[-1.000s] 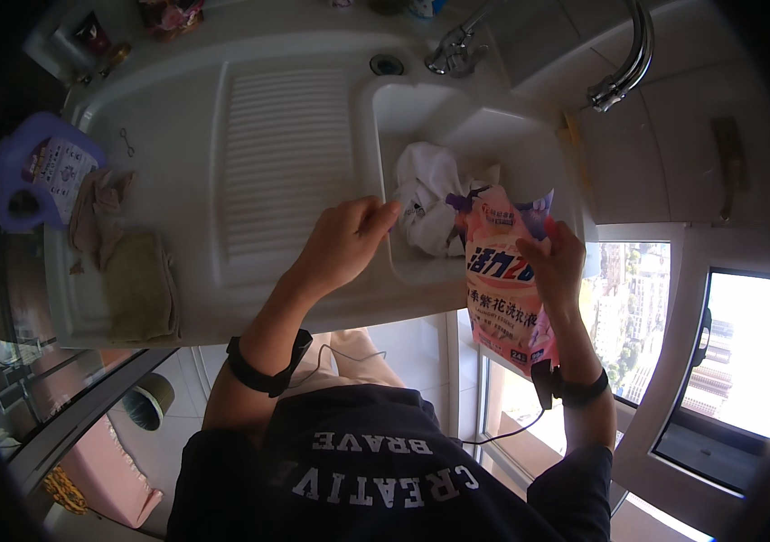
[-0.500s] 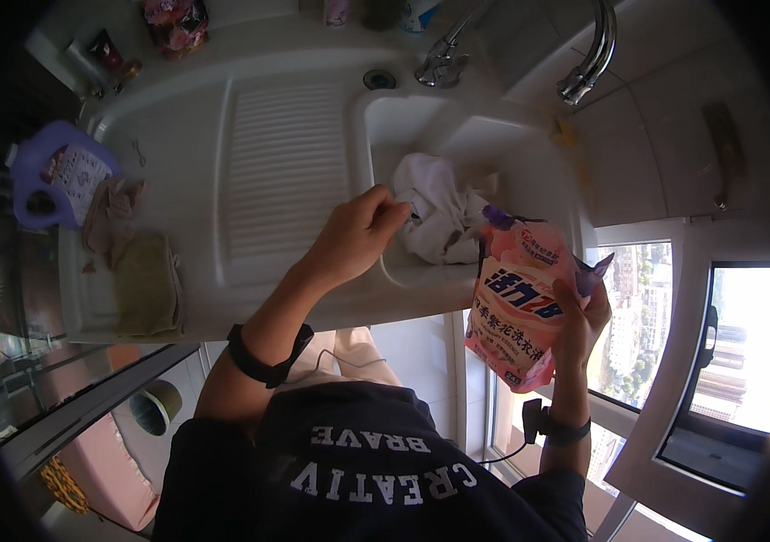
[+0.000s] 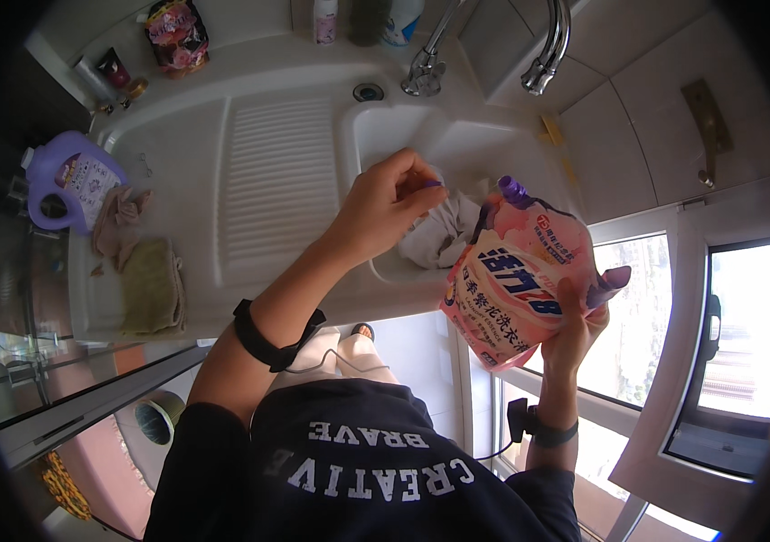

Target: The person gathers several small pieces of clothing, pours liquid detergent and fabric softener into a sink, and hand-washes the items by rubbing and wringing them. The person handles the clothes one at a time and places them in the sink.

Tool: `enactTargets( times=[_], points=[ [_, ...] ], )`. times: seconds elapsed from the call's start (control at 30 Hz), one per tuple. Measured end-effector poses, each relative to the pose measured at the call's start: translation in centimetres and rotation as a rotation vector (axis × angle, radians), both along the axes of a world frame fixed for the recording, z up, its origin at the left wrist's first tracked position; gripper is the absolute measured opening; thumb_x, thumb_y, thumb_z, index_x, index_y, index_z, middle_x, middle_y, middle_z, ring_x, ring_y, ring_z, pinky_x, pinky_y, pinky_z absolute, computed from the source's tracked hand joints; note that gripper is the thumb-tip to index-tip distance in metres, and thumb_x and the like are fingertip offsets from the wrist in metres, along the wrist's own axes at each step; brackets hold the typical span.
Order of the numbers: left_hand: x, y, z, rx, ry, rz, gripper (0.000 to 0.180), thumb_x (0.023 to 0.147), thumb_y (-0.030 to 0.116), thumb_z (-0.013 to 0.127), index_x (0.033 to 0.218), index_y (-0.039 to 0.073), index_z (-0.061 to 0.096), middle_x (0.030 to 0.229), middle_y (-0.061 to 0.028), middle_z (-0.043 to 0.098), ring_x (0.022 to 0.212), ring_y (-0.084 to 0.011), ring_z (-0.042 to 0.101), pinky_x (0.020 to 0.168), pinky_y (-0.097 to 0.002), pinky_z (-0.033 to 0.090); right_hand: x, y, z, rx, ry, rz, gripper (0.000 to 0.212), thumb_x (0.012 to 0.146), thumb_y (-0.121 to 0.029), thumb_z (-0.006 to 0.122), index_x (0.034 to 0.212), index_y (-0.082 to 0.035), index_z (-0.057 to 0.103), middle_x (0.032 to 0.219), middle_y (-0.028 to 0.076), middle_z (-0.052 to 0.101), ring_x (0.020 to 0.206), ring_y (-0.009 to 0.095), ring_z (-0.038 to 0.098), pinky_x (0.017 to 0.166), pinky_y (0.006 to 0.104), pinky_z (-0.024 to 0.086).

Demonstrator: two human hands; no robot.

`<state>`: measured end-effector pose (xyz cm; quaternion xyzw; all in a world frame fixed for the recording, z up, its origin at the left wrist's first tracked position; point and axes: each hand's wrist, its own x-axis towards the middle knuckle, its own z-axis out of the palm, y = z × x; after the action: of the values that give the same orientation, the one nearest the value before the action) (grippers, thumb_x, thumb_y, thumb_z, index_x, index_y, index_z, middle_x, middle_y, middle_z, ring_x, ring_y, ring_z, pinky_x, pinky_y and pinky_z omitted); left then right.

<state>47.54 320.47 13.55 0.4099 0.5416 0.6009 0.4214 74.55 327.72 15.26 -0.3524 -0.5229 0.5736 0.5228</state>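
Note:
My right hand (image 3: 573, 332) grips the side of a pink laundry detergent pouch (image 3: 507, 280), held at the front right of the sink basin. Its purple spout (image 3: 512, 189) points up and a little left, with no cap on it. Pinched in the fingers of my left hand (image 3: 383, 203) is a small purple cap (image 3: 431, 184), left of the spout and apart from it. Below both hands, a crumpled white cloth (image 3: 442, 237) lies in the basin (image 3: 394, 126), partly hidden by my left hand and the pouch.
A ribbed washboard (image 3: 277, 181) adjoins the basin on the left. Farther left are a purple jug (image 3: 58, 200), a pinkish cloth (image 3: 118, 221) and a folded green cloth (image 3: 152, 289). Two faucets (image 3: 423, 74) rise behind the basin. Bottles and another pouch (image 3: 177, 41) line the back ledge.
My left hand has moved slightly right and up, and the purple cap now shows in its fingers. The pouch has shifted up and left, and its open spout is now plainly visible.

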Motion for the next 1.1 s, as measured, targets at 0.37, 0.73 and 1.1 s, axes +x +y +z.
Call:
enactTargets(
  times=[0.37,0.73,1.1],
  points=[
    [2.8,4.4,2.6,0.044,0.067,-0.065,0.017,0.089,0.017,0.064,0.086,0.002,0.057,0.077,-0.0036,0.064,0.068,-0.0074,0.059,0.060,-0.0221,0.049,1.1,-0.2,-1.5,0.040,-0.002,-0.006,0.024,0.078,0.004,0.069,0.100,0.002,0.060,0.092,0.011,0.067,0.080,0.016,0.065,0.074,0.0293,0.053],
    [3.5,4.3,4.2,0.064,0.359,0.017,0.032,0.086,0.028,0.067,0.074,0.001,0.057,0.060,-0.0075,0.062,0.054,-0.0139,0.060,0.052,-0.0268,0.046,1.3,-0.1,-1.8,0.032,-0.014,-0.013,0.026,0.079,0.004,0.068,0.103,0.003,0.060,0.095,0.010,0.067,0.083,0.014,0.063,0.077,0.0272,0.050],
    [3.8,4.4,5.0,0.130,0.674,-0.043,0.022,0.086,0.019,0.066,0.084,0.003,0.051,0.062,-0.0077,0.056,0.055,-0.0148,0.055,0.053,-0.0339,0.043,1.2,-0.1,-1.5,0.034,-0.021,0.021,0.025,0.079,0.003,0.067,0.104,0.003,0.060,0.094,0.009,0.067,0.082,0.014,0.062,0.076,0.0264,0.049]
  ],
)
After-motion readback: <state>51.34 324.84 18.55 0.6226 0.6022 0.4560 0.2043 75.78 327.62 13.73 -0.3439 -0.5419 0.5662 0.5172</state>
